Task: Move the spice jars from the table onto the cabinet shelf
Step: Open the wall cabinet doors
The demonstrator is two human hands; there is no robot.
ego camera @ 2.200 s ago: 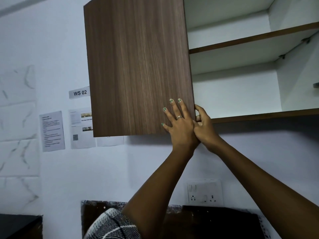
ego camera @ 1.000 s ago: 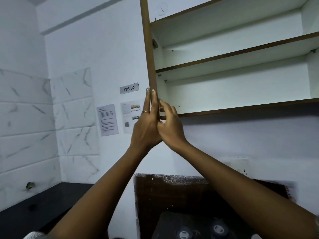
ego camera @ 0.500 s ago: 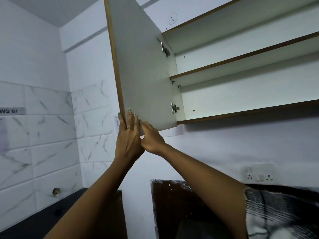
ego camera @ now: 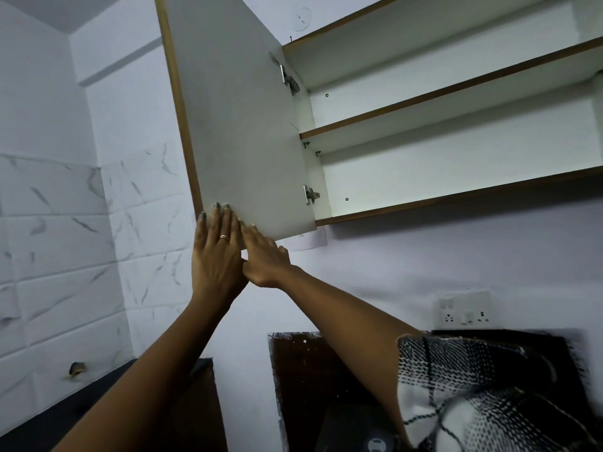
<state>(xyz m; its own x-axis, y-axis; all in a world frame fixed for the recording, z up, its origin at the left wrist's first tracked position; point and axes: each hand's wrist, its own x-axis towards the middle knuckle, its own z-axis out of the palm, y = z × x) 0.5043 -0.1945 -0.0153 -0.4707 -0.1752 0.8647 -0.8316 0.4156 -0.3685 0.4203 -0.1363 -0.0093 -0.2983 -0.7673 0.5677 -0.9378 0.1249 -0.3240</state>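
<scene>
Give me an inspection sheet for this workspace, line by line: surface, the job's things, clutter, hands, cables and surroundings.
Surface: dark countertop at lower left; only a strip shows.
Job's things: cabinet door swung wide open, pale inner face showing; middle shelf and bottom shelf look bare. No spice jars seen.
Clutter: nothing seen.
Hands: left hand, wearing a ring, lies flat with straight fingers on the door's lower corner; right hand touches the door's bottom edge beside it.
Cables: nothing seen.
Surroundings: marbled wall tiles on the left, wall socket plate on the right, two door hinges, a dark panel below.
</scene>
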